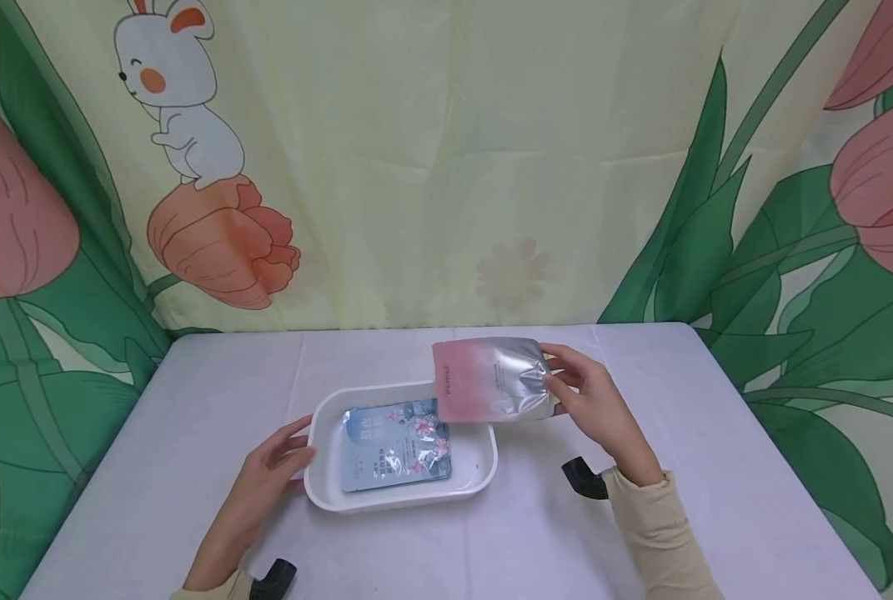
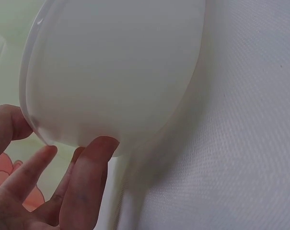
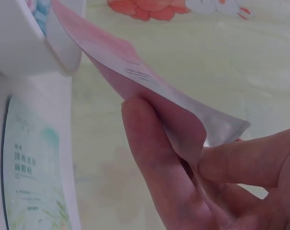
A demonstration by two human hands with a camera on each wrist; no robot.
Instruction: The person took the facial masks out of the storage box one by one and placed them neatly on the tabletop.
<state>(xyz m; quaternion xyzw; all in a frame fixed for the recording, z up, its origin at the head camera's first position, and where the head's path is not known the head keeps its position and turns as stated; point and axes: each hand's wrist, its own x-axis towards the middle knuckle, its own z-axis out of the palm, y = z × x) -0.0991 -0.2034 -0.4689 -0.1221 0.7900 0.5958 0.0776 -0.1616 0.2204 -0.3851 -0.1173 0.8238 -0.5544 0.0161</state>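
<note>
My right hand pinches the silver end of a pink and silver foil packet, thumb on one face and fingers on the other. The packet is tilted, its pink end over the right rear of a white tray. Inside the tray a blue flowered packet lies flat, its upper right corner partly covered by the pink one. At the tray's left end, my left hand touches the outer wall and rim with its fingertips. The left wrist view shows the thumb against the wall.
A pale green face mask packet appears beyond the tray in the right wrist view; I cannot find it in the head view. The table has a white cloth. Behind it hangs a printed curtain with tulips and a rabbit.
</note>
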